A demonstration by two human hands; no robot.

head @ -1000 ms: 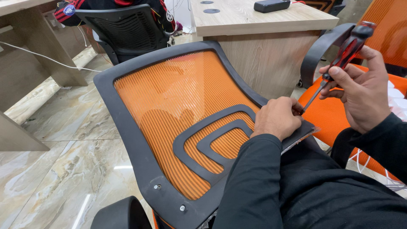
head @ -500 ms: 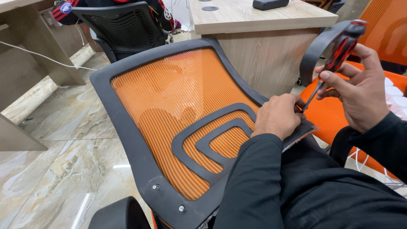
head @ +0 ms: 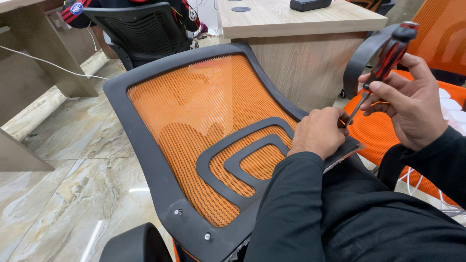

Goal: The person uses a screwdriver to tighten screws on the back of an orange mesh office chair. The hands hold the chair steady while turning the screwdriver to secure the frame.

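An orange mesh chair back (head: 194,126) with a black plastic frame lies tilted across my lap. My left hand (head: 318,131) is closed on the frame's lower edge near a flat grey bracket plate (head: 347,150). My right hand (head: 412,104) grips a red and black screwdriver (head: 391,51), held slanted, its tip pointing down at the spot beside my left fingers. Two screws (head: 179,212) show on the frame's near edge.
An orange chair seat (head: 383,131) with a black armrest (head: 361,58) stands right behind my hands. A wooden desk (head: 296,29) is beyond it, a black mesh chair (head: 141,31) at the back left, and marble floor (head: 63,184) to the left.
The screwdriver has tilted and its tip has come down closer to my left hand. The chair back has shifted slightly in view; my left hand stays on its edge.
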